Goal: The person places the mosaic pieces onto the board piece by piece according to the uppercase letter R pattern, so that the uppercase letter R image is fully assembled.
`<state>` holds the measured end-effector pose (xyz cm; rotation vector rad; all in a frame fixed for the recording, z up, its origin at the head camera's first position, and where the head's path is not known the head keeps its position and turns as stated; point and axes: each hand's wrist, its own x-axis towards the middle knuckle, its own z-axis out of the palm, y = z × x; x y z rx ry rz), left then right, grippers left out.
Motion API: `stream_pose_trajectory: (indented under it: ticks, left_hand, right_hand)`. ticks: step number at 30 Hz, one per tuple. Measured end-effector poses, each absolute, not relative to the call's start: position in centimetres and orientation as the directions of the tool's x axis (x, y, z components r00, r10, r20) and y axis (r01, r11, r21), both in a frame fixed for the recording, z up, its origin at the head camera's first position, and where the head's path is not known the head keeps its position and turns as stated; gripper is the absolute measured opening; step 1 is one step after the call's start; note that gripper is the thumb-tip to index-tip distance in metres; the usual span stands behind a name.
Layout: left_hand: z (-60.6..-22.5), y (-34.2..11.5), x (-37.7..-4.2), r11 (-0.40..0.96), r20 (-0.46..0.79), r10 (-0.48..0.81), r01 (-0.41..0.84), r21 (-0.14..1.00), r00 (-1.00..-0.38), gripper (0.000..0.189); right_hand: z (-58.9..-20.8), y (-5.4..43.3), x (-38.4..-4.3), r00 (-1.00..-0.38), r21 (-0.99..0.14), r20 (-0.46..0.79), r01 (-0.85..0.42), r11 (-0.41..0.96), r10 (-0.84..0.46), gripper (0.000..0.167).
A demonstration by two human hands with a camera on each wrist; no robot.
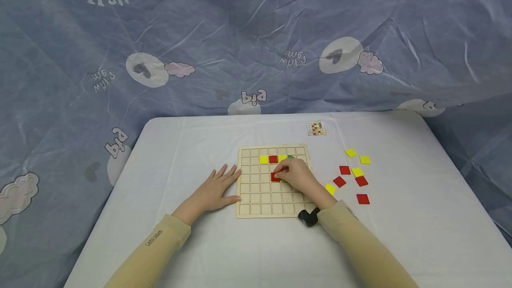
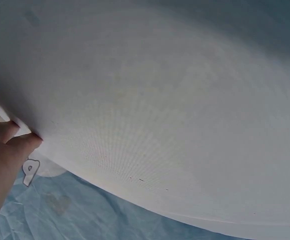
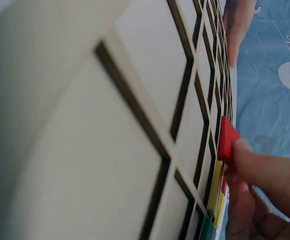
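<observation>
A wooden grid board point(image 1: 256, 209) lies on the table. My left hand point(image 1: 214, 191) rests flat at its left edge with the fingers spread. In the right wrist view my right hand point(image 3: 265, 185) pinches a red square tile point(image 3: 227, 139) between thumb and finger, tilted at the grid. From the head view this red tile point(image 1: 275, 177) is over a middle cell. An upper row holds a yellow tile point(image 1: 264, 159), a red tile point(image 1: 273, 159), another yellow tile point(image 1: 282, 158) and a green tile point(image 1: 290, 157), partly behind the right hand. A bit of yellow shows beneath the hand.
Loose red tiles point(image 1: 362, 199) and yellow tiles point(image 1: 365, 160), several of each, lie scattered right of the board. A small printed pattern card point(image 1: 316, 128) lies behind it. A black object point(image 1: 308, 218) sits by the right wrist. A patterned blue cloth point(image 1: 224, 48) hangs behind the table.
</observation>
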<state>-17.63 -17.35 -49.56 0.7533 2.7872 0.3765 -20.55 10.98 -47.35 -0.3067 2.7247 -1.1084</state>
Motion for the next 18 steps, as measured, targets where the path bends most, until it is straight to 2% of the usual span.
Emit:
stream_pose_trajectory:
  ticks: [8,18]
  left_hand:
    - [-49.3,-17.3,-17.5,0.831,-0.146,0.521,0.461,0.311,-0.841,0.084]
    - [-49.4,-17.3,-17.6,0.833,-0.150,0.520,0.460,0.308,-0.841,0.084]
  right_hand:
    - [-47.3,11.0,-20.4,-0.957,-0.656,-0.052,-0.184,0.732,-0.286,0.009]
    - [-46.0,15.3,-19.9,-0.975,-0.720,-0.084,-0.083,0.689,-0.205,0.019]
